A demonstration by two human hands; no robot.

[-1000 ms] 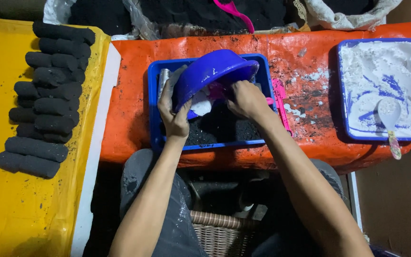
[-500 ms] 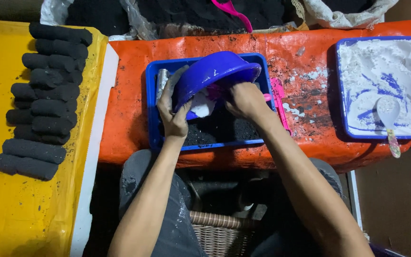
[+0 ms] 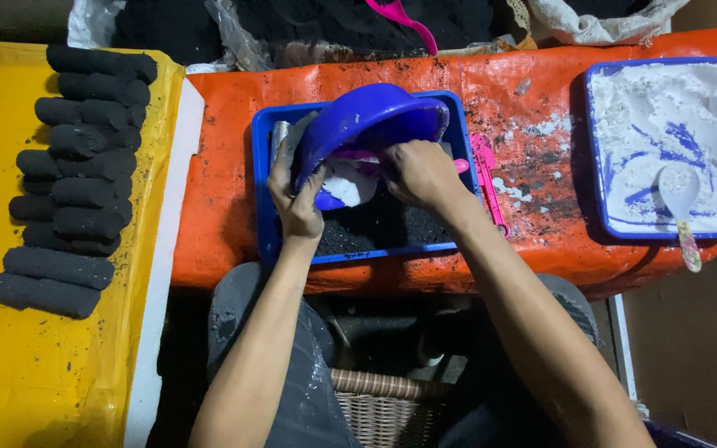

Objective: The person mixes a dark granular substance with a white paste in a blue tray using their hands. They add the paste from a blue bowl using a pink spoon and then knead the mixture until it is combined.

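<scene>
I see my left hand (image 3: 296,203) gripping the tipped blue bowl (image 3: 367,124); my right hand (image 3: 421,174) scrapes white powder (image 3: 346,184) out, some remaining inside.

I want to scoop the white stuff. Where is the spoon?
In the head view the white spoon lies far right, in the blue tray of white powder on the orange sheet, its handle poking over the near edge, well right of the right hand.
</scene>
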